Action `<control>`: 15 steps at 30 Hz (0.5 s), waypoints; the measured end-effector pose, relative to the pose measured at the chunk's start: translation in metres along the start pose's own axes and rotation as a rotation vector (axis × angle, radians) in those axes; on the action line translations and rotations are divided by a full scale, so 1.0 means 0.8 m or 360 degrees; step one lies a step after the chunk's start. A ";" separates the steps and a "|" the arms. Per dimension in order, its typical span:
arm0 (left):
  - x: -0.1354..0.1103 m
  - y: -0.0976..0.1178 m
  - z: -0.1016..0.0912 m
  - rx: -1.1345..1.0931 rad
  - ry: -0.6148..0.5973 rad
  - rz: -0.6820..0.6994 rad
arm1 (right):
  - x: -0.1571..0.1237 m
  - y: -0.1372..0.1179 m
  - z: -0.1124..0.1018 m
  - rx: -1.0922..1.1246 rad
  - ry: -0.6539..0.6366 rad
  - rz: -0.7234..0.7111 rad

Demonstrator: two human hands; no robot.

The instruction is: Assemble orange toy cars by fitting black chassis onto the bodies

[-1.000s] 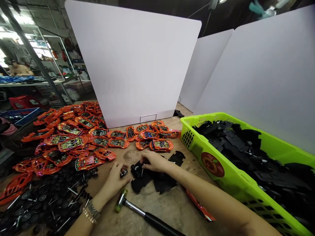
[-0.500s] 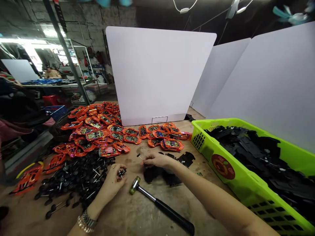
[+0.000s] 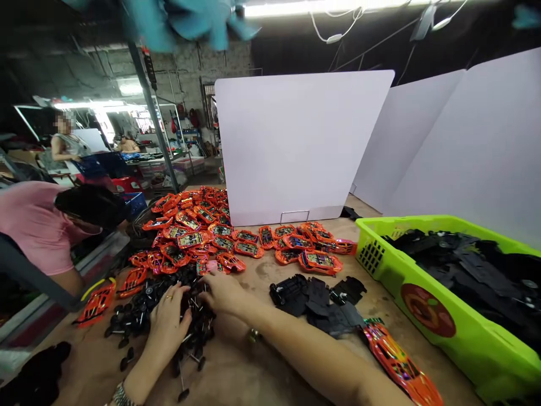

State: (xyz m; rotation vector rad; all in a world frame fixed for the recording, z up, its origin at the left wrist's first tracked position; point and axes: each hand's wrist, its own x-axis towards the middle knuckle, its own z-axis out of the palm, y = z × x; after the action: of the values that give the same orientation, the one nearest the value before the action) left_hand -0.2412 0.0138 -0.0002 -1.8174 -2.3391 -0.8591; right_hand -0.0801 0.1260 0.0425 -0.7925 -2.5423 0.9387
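Both hands are over a heap of small black wheels on metal axles point(image 3: 139, 307). My left hand point(image 3: 171, 316) is palm down on the heap, its thumb apart from the other fingers. From the right, my right hand point(image 3: 224, 293) reaches into the same heap with curved, parted fingers; the tips are partly hidden among the wheels. Nothing shows held in either hand. Beneath my right forearm a bit of the hammer point(image 3: 252, 336) peeks out, the remainder covered. Several flat black car chassis point(image 3: 319, 299) lie right of my hands, beside an orange toy car body point(image 3: 399, 363).
Many orange car shells point(image 3: 190, 228) are piled behind the wheels. A lime-green basket point(image 3: 380, 265) of black chassis stands at the right. White panels point(image 3: 304, 146) rise at the back. A person in pink point(image 3: 38, 225) bends down at the left.
Both hands have moved to the wheel heap, the right one leftward from the black chassis. The parts they held no longer show. An orange car body now shows at lower right; the view has shifted.
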 end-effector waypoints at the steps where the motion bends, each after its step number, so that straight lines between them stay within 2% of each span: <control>1: 0.012 0.005 0.002 0.0048 -0.0006 0.0034 | 0.004 0.013 -0.011 -0.0061 0.0047 -0.0006; 3: 0.041 0.019 0.009 0.0087 -0.0062 0.0068 | 0.015 0.043 -0.033 -0.0204 0.0087 0.0022; 6: 0.100 0.032 0.017 0.0109 -0.0077 0.0056 | 0.040 0.086 -0.060 -0.0285 0.0015 0.0081; 9: 0.162 0.018 0.006 0.0148 0.0052 0.0000 | 0.078 0.107 -0.075 -0.0163 -0.0009 -0.0014; 10: 0.181 0.007 -0.001 0.0175 0.0113 -0.0063 | 0.093 0.109 -0.077 -0.0112 -0.0043 -0.0047; 12: 0.212 -0.021 -0.012 0.0265 0.0238 -0.0327 | 0.130 0.109 -0.079 -0.0048 -0.0140 -0.0083; 15: 0.236 -0.063 -0.011 0.0151 0.0212 -0.0825 | 0.194 0.106 -0.072 -0.0069 -0.0197 -0.0022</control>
State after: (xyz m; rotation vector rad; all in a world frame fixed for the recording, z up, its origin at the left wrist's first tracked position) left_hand -0.3471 0.1679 0.0577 -1.0876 -2.7438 -0.8572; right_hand -0.1439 0.3004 0.0429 -0.7496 -2.6788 0.9595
